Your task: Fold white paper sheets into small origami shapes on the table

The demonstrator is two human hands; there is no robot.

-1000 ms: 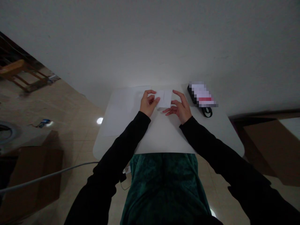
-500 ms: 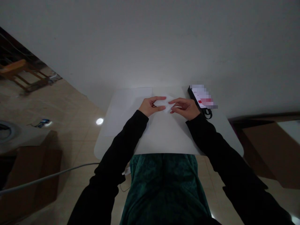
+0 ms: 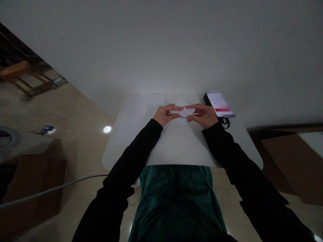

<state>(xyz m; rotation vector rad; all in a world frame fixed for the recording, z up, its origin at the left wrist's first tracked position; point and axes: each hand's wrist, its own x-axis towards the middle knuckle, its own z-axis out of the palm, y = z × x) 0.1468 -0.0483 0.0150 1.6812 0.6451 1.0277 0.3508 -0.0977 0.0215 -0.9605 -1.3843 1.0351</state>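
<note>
Both hands hold one small white piece of folded paper (image 3: 185, 110) just above the far half of a white table (image 3: 176, 148). My left hand (image 3: 165, 115) pinches its left end between thumb and fingers. My right hand (image 3: 205, 115) pinches its right end the same way. The paper is turned corner-up, like a diamond, between the two hands. Black sleeves cover both arms to the wrists.
A phone (image 3: 219, 105) with a black cord lies at the table's far right corner. A larger white sheet (image 3: 137, 116) lies flat on the left side. A white wall stands right behind the table. Cardboard boxes (image 3: 32, 188), a grey cable and a wooden chair (image 3: 21, 75) are on the floor at left.
The paper lay flat on the table under my fingers a second ago. Both hands have since lifted it, turned it corner-up and closed on its two ends.
</note>
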